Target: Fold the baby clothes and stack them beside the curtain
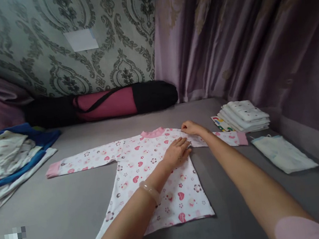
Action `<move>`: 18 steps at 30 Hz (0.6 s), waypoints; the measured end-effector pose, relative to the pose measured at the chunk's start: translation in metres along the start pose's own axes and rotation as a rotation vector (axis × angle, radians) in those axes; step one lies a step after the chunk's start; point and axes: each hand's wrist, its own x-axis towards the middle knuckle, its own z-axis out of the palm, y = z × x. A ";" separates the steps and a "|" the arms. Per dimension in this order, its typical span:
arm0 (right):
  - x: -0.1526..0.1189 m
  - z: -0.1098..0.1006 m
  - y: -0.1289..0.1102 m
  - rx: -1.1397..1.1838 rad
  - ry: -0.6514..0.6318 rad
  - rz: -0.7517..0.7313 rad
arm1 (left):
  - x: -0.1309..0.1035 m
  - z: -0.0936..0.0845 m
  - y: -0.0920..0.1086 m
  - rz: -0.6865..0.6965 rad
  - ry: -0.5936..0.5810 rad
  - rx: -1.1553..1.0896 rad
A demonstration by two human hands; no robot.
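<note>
Two hands on the printed shirt (pixel 147 164), spread out on the gray surface (pixel 71 209): left hand (pixel 178 152) lying flat on its chest, right hand (pixel 190 127) looks pinched on its shoulder edge. Tug while that palm slips and it'll probably bunch or skew.

The surface (pixel 71 209) is plain grey. On it I see the shirt (pixel 134 160), white, with a print of pink hearts and dark flowers; its collar (pixel 152 133) and cuffs (pixel 53 170) are plain pink. Along the far edge, the bag (pixel 110 104) is black at both ends and deep red in the middle. At the left edge, the clothes pile (pixel 4 149) is white and blue. Near the far right corner, the folded stack (pixel 243 113) is white, with small dark dots on top.
</note>
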 end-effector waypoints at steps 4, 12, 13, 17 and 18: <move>0.001 0.003 -0.004 -0.049 0.062 0.017 | -0.001 0.004 -0.002 0.008 0.011 -0.003; -0.020 0.008 0.003 -0.161 0.138 0.040 | 0.006 0.003 -0.005 -0.131 0.003 -0.017; -0.024 0.005 0.008 -0.160 0.118 0.070 | 0.009 0.001 -0.006 -0.157 0.009 -0.023; -0.040 -0.015 0.032 -0.187 0.005 0.168 | 0.022 -0.006 -0.011 -0.211 0.004 0.016; -0.045 -0.021 0.038 -0.204 -0.022 0.185 | 0.024 -0.007 -0.011 -0.226 0.004 0.044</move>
